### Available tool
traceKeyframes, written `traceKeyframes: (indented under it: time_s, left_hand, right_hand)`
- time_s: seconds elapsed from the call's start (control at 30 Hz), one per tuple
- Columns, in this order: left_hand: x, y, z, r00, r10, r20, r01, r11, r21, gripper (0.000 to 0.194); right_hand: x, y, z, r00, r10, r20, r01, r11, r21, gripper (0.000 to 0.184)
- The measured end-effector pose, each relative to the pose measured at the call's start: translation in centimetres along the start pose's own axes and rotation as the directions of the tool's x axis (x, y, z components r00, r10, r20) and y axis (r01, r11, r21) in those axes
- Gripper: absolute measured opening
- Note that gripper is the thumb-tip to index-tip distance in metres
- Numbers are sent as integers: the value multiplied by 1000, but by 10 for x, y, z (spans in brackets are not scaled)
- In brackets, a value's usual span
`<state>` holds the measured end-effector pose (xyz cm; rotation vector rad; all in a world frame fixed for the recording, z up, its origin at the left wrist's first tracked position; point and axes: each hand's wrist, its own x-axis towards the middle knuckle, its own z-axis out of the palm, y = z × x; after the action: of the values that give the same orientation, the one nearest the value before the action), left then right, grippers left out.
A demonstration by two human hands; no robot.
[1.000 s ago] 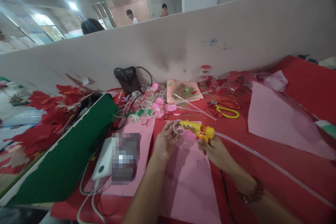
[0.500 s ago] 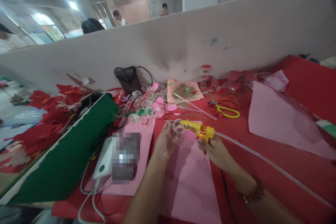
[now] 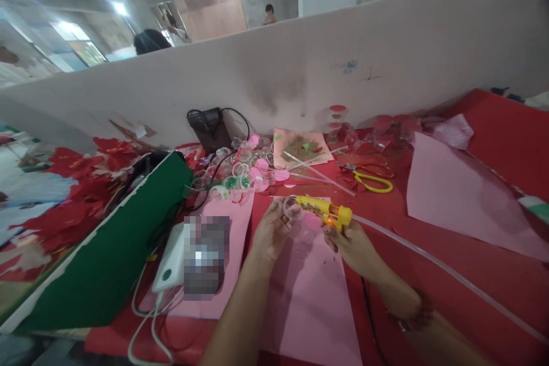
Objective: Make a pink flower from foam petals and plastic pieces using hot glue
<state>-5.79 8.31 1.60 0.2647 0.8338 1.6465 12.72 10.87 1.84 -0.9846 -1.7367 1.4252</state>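
Observation:
My right hand [image 3: 349,243] grips a yellow glue gun [image 3: 323,211] with a small orange light lit on its body; a long clear glue stick [image 3: 437,266] trails from its back toward the right. The nozzle points left at a small clear plastic cup [image 3: 292,207] pinched in the fingers of my left hand [image 3: 270,231]. Both hands hover over a pink paper sheet [image 3: 311,291] on the red table cover [image 3: 493,274].
Several clear cups and pink discs [image 3: 244,168] lie behind the hands. Yellow-handled scissors [image 3: 371,180] lie at the back right beside a large pink sheet [image 3: 458,194]. A green board [image 3: 111,246], a white charger with cables [image 3: 165,266] and red paper flowers [image 3: 81,183] fill the left. A white partition [image 3: 300,80] closes the back.
The hands and glue gun have stayed almost in place; the cup has turned slightly in my left fingers. A person far behind the partition has walked left.

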Motion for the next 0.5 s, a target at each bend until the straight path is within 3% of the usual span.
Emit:
traceKeyframes:
  time_s: [0.5]
  left_hand:
    - [-5, 4, 6, 999, 22, 35, -22, 1000, -14, 21]
  right_hand:
    - [0, 5, -1, 1000, -5, 29, 6, 999, -45, 49]
